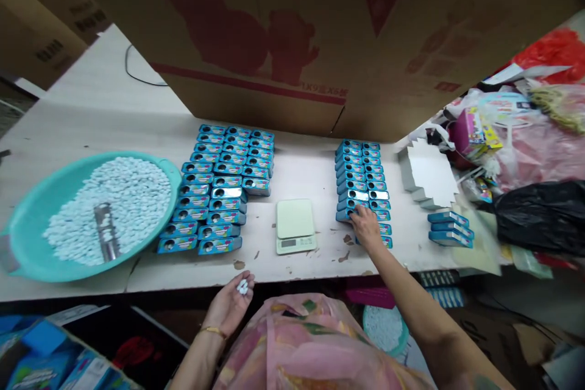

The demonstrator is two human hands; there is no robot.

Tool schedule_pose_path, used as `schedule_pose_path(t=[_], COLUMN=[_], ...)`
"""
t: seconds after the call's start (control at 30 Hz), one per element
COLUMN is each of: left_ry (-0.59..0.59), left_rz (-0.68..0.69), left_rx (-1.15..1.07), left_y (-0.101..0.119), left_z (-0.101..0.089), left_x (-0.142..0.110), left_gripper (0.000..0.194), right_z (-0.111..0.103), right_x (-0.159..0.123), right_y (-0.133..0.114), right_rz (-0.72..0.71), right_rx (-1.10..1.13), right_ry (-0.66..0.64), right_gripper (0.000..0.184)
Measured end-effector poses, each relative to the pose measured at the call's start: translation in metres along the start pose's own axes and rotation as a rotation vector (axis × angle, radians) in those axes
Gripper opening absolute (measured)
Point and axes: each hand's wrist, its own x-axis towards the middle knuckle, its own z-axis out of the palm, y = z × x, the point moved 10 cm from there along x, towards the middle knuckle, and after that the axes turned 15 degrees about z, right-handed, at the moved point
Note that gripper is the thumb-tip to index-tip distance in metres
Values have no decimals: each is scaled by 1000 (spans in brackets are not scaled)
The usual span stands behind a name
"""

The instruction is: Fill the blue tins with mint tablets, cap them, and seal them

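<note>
My left hand is palm up near the table's front edge, fingers curled around a few small white pellets. My right hand reaches over the right block of small blue boxes. Its fingertips grip a blue box at the front of that block's left column; part of the box is hidden under the hand. Between the hands lies a pale kitchen scale with nothing on its plate. Another block of blue boxes stands left of the scale, round holes showing on their upturned ends.
At the left, a turquoise basin holds many white pellets and a metal scoop. A large carton stands behind the boxes. To the right are stacked white card, several blue boxes and a black bag.
</note>
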Motion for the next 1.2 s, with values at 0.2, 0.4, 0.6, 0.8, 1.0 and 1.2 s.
schedule_pose_path(t=[0.2,0.4,0.6,0.8,1.0,1.2], left_ry=[-12,-29,-95,-124,-180,-220], left_rz=[0,-12,-25,-40,-111,-172], left_rx=[-29,-135,-185,-249,-143,-107], left_y=[-3,-11,-13,-20,-32,-33], left_z=[13,22,32,37,33,39], left_x=[-11,-20,-29,-37,-46,-53], left_gripper=[13,13,17,19,19,27], right_z=[-39,-37,-45,-46,-37,-45], right_x=[-19,-33,-81,-147,-162,-171], right_y=[-77,-174,-220,-255,-253,-257], right_rz=[-303,-574,-705,-886,-977,-1035], right_rx=[62,105,289,372,325,323], right_ry=[24,-69,-81,-270,-340,-289], right_gripper=[17,15,18,22,15,15])
